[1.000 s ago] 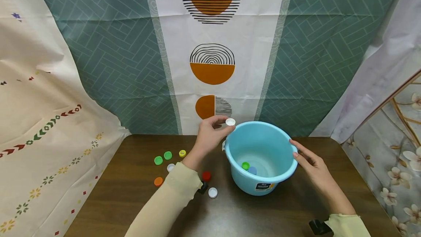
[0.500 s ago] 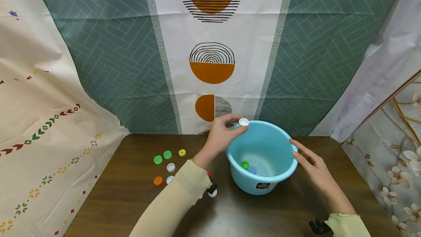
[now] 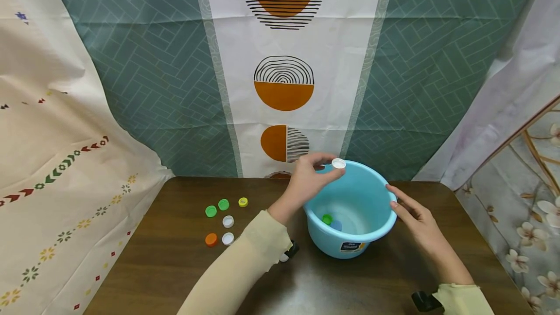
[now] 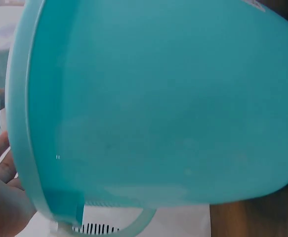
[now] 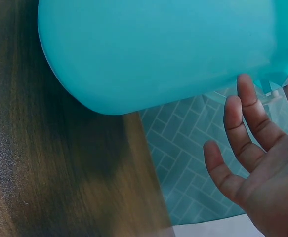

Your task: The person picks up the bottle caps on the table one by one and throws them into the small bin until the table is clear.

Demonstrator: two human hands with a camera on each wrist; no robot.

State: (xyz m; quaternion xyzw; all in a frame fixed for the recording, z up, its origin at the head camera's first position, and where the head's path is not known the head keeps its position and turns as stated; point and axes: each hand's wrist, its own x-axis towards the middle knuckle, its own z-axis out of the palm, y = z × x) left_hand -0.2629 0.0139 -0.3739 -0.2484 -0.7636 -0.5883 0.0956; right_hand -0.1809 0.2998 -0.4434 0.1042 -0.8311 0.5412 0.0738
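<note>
My left hand (image 3: 308,181) pinches a white bottle cap (image 3: 339,163) between thumb and fingers, over the left rim of the light-blue bucket (image 3: 328,244). The cap's hollow side faces up. Inside the bucket, a green cap (image 3: 326,218) and a blue cap (image 3: 336,225) lie at the bottom. At the bucket's right side, my right hand (image 3: 415,218) holds the rim with thumb and forefinger. The right wrist view shows its other fingers (image 5: 242,131) loosely bent near the outer wall. In the left wrist view, the bucket wall hides most of the pinched cap.
Left of the bucket lie two green caps (image 3: 211,211), a yellow cap (image 3: 242,202), an orange cap (image 3: 211,240) and white caps (image 3: 228,238) on the brown table (image 3: 153,266). Another white cap (image 3: 284,257) is partly covered by the left wrist. A patterned curtain (image 3: 175,86) hangs behind.
My left hand has moved right with the white cap, from beside the bucket to over its rim. The forearm now covers the red cap. The right hand stays at the rim.
</note>
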